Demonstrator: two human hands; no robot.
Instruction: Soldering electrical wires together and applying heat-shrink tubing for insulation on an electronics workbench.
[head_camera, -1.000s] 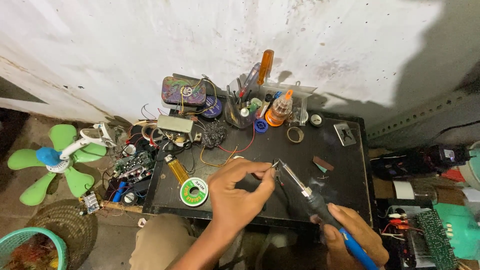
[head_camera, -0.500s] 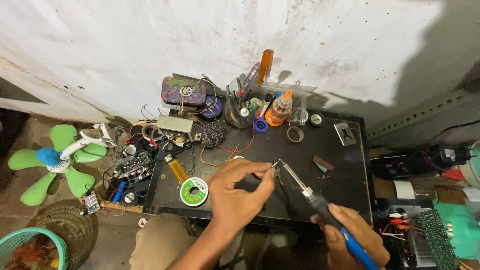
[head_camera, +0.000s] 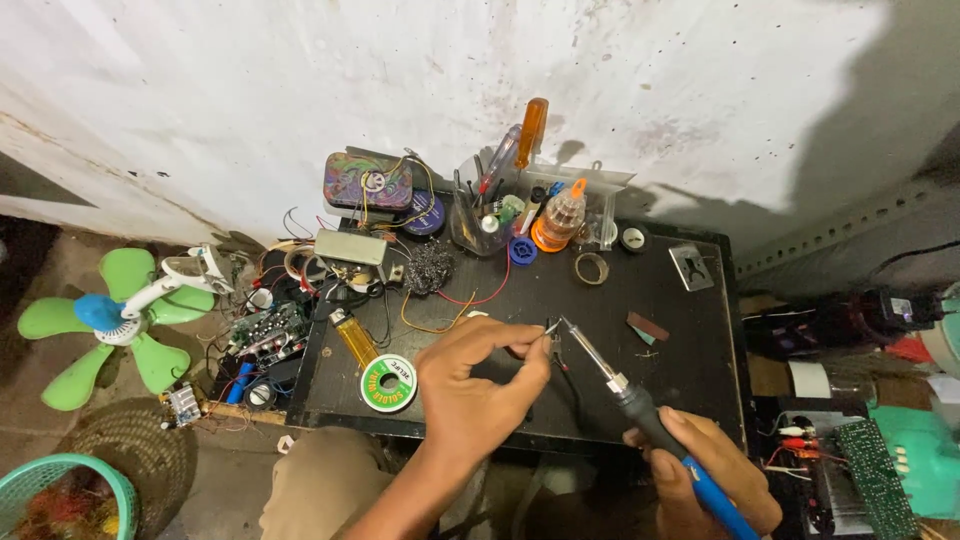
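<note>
The black tabletop (head_camera: 690, 340) lies bare right of centre frame, wide enough for a hand. The upper middle is blocked by a tool cup (head_camera: 478, 225), an orange-capped bottle (head_camera: 561, 218) and steel wool (head_camera: 428, 268) (tangled wires too); a solder spool (head_camera: 388, 382) sits lower left.

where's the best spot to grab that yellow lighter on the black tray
Take the yellow lighter across its long sides at mid-body, coming from above. It lies flat and slanted on the black tray, metal head toward the wall, with the green solder reel close by its lower end.

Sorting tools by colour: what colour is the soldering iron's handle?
Blue, on the soldering iron in the right hand; head view.
</note>
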